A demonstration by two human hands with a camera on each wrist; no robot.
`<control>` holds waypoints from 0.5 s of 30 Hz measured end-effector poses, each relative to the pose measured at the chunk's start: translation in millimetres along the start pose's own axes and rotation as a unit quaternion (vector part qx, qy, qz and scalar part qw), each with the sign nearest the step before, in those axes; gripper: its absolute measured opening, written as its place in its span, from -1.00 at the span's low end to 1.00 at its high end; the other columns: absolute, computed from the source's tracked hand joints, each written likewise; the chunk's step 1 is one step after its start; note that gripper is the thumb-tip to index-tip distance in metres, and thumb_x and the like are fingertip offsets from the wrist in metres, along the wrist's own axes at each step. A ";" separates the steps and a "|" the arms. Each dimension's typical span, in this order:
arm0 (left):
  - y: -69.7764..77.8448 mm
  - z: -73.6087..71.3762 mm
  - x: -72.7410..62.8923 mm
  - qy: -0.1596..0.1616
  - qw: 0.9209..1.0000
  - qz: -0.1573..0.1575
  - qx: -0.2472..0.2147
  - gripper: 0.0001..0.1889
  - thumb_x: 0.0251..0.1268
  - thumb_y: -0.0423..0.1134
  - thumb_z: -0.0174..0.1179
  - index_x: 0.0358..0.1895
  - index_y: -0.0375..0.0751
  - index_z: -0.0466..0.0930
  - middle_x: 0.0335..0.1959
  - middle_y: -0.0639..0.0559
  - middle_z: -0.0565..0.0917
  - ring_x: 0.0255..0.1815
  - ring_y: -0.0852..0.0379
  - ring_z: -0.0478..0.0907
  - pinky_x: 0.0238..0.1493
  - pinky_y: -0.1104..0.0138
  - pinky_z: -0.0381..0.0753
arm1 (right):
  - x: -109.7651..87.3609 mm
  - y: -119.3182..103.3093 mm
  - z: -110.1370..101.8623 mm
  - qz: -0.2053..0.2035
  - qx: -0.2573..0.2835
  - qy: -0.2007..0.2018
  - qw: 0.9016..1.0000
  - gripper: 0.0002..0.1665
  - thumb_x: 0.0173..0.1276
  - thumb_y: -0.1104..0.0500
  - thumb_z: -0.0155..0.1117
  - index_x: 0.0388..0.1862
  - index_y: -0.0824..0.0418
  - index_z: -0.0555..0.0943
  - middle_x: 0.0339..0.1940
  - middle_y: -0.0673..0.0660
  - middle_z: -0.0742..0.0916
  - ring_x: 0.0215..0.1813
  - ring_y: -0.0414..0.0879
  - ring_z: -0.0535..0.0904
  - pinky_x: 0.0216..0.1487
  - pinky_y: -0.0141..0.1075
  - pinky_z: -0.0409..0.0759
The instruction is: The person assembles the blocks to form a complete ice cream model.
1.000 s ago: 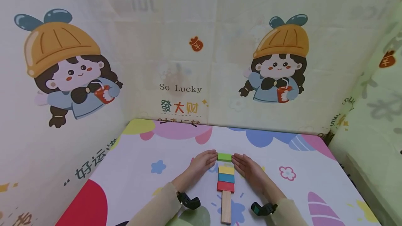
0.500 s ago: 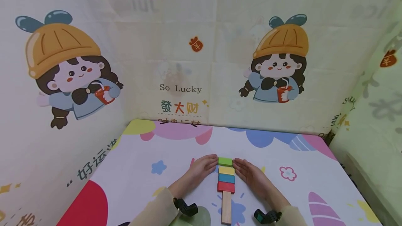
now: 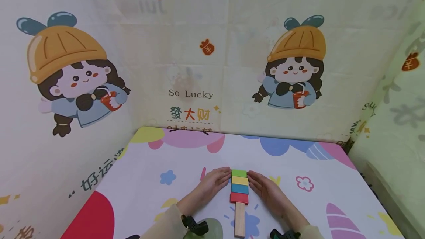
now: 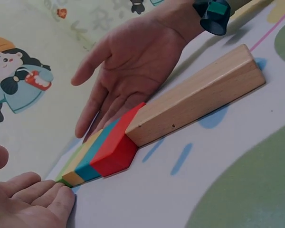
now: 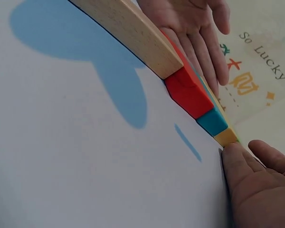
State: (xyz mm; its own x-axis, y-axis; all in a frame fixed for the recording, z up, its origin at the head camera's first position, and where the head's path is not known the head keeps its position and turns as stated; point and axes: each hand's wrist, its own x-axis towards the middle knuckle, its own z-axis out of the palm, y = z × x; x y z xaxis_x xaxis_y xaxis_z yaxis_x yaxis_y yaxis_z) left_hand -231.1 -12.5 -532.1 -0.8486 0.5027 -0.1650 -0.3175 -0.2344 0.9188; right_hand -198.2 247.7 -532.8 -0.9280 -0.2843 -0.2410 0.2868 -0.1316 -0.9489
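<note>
The green block (image 3: 239, 173) lies flat at the far end of a row of blocks on the table. Behind it, nearer me, come the yellow block (image 3: 239, 180), the blue block (image 3: 239, 188) and the red block (image 3: 239, 197), sides touching. A long plain wooden block (image 3: 239, 220) extends from the red one toward me. My left hand (image 3: 212, 183), fingers straight, is at the green block's left end. At its right end is my right hand (image 3: 267, 189), also with straight fingers. In the right wrist view, the right hand (image 5: 263, 185) partly hides the green block.
A patterned white cloth (image 3: 139, 194) covers the table. Printed fabric walls (image 3: 242, 54) stand behind it and along both sides. A dark wrist camera (image 3: 195, 225) is strapped to the left wrist, another (image 3: 284, 234) to the right.
Both hands have drawn toward me with the green block between them. The gap between it and the yellow block has closed, while the other blocks stay in place.
</note>
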 end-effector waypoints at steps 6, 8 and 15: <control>1.6 2.5 -2.1 -0.002 1.000 -0.010 -0.008 -0.44 0.71 -0.16 -0.10 0.56 -0.42 0.20 0.57 -0.32 0.31 0.61 -0.22 0.24 0.53 0.04 0.32 | -1.2 1.4 0.6 -0.006 -0.005 0.006 1.000 -0.16 0.71 -0.19 -0.17 0.66 0.36 0.08 0.68 0.32 0.21 0.67 0.13 0.16 0.40 -0.34 0.48; 2.4 4.2 -2.2 -0.001 1.000 -0.009 -0.009 -0.45 0.71 -0.16 -0.10 0.56 -0.42 0.21 0.57 -0.32 0.31 0.61 -0.22 0.24 0.54 0.03 0.31 | -1.6 1.5 0.4 -0.003 0.001 0.010 1.000 -0.13 0.68 -0.23 -0.11 0.66 0.34 0.09 0.69 0.29 0.22 0.68 0.13 0.15 0.40 -0.34 0.48; -0.9 6.6 -0.7 -0.002 1.000 -0.003 -0.001 -0.46 0.72 -0.17 -0.12 0.56 -0.42 0.21 0.57 -0.32 0.31 0.61 -0.22 0.24 0.54 0.03 0.31 | -2.7 2.6 1.0 -0.002 0.000 0.016 1.000 -0.20 0.73 -0.15 -0.21 0.66 0.36 0.07 0.69 0.32 0.21 0.68 0.17 0.12 0.42 -0.32 0.45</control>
State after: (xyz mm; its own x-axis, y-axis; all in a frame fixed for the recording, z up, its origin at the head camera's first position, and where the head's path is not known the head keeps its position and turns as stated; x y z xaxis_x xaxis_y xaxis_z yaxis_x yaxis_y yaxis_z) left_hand -227.5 -7.1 -530.4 -0.8449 0.5073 -0.1696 -0.3238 -0.2326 0.9171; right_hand -194.7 247.1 -534.4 -0.9367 -0.2523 -0.2429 0.2823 -0.1333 -0.9500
